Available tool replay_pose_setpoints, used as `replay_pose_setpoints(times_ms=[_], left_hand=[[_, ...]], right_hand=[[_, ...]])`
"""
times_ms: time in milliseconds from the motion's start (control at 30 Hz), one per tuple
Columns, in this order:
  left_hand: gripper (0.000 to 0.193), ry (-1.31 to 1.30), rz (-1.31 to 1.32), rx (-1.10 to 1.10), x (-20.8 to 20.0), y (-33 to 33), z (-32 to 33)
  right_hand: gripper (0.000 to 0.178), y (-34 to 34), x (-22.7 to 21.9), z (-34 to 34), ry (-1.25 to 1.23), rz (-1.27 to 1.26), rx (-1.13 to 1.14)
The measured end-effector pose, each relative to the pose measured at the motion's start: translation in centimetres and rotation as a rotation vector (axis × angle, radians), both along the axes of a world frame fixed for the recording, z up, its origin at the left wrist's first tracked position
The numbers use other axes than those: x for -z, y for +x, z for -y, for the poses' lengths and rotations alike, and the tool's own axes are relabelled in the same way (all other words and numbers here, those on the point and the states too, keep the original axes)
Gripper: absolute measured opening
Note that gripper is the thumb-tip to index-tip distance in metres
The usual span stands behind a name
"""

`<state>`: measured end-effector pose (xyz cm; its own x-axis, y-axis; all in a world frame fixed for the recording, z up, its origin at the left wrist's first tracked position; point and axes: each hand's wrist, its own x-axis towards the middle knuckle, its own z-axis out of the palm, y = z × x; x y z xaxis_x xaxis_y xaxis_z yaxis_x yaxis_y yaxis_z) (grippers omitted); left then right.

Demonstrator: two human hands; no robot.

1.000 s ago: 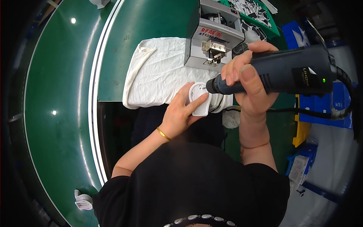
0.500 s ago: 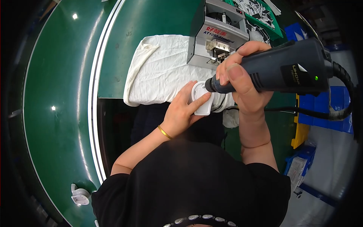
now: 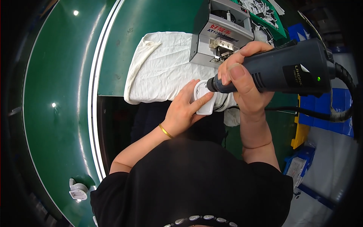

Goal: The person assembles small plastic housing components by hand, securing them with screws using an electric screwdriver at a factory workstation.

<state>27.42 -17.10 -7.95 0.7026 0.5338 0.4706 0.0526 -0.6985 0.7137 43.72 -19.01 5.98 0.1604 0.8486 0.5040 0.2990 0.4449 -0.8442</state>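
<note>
My left hand [image 3: 186, 107] is closed round a white plastic housing [image 3: 205, 108], its thumb lying across the part. A dark grey electric screwdriver [image 3: 281, 70] is in my right hand [image 3: 247, 77], fingers wrapped round its front half. The ribbed nose of the screwdriver points left and meets the upper part of the housing; its bit and any screw there cannot be made out. Just beyond the hands sits a grey box-shaped screw feeder [image 3: 223, 34], its front partly hidden by my right fingers. A folded white cloth [image 3: 162, 68] lies beneath and left of the feeder.
On the green belt [image 3: 56, 132] at left rests another white part [image 3: 78, 190]. Green bins [image 3: 280, 32] of small white pieces stand at the back right. The screwdriver's black cable [image 3: 349, 81] loops down on the right, near blue bins [image 3: 342, 113] and a yellow one [image 3: 298, 130].
Both hands keep their grip, with the screwdriver nose still at the housing. The view has shifted slightly. The white part on the belt appears a little farther left.
</note>
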Motion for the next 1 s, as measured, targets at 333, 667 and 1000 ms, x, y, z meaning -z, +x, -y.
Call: replay_pose_setpoints(times_ms=[333, 667, 1000], left_hand=[[0.071, 0.096, -0.082, -0.056, -1.2, 0.1, 0.7], [0.036, 0.474, -0.37, 0.151, -5.7, -1.6, -1.0], [0.045, -0.103, 0.086, -0.638, -4.9, -8.7, -11.5]], right_hand=[[0.041, 0.5, -0.2, 0.1, -0.014, -0.126, -0.068], [0.035, 15.2, 1.1, 4.4, -0.083, -0.611, 0.634], [0.029, 36.4, 15.8, 13.8, -0.337, -0.479, 1.241]])
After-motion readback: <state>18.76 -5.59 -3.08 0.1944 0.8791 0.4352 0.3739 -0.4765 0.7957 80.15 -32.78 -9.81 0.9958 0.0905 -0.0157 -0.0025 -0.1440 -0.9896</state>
